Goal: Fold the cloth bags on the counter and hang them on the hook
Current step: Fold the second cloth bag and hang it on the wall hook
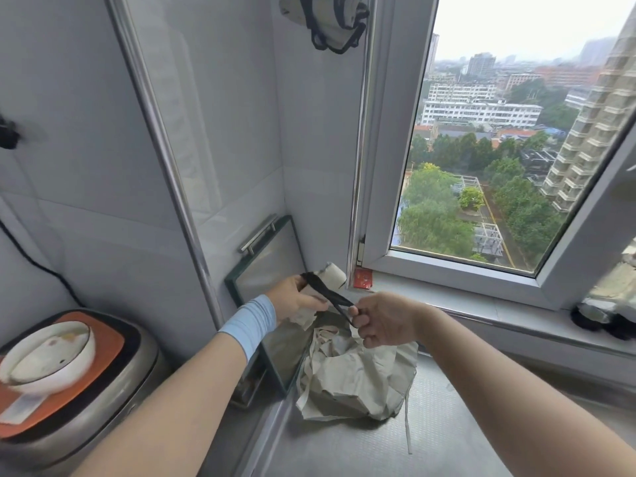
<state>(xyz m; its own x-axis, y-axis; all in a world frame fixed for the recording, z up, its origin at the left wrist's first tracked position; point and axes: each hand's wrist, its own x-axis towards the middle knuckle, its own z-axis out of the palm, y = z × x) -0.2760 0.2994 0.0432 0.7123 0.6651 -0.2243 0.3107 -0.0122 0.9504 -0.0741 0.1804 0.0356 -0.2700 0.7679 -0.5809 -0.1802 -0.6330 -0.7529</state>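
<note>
- Left hand [296,299] pinches the left end of the black strap [332,297].
- Right hand [382,321] pinches the right end.
- The crumpled bag [358,376] sits beneath, on the counter [344,452].

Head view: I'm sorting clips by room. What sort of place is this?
Probably a home kitchen in a high-rise flat: a steel counter, a cooker-like appliance with a bowl on it, and a window looking down on rooftops.
</note>
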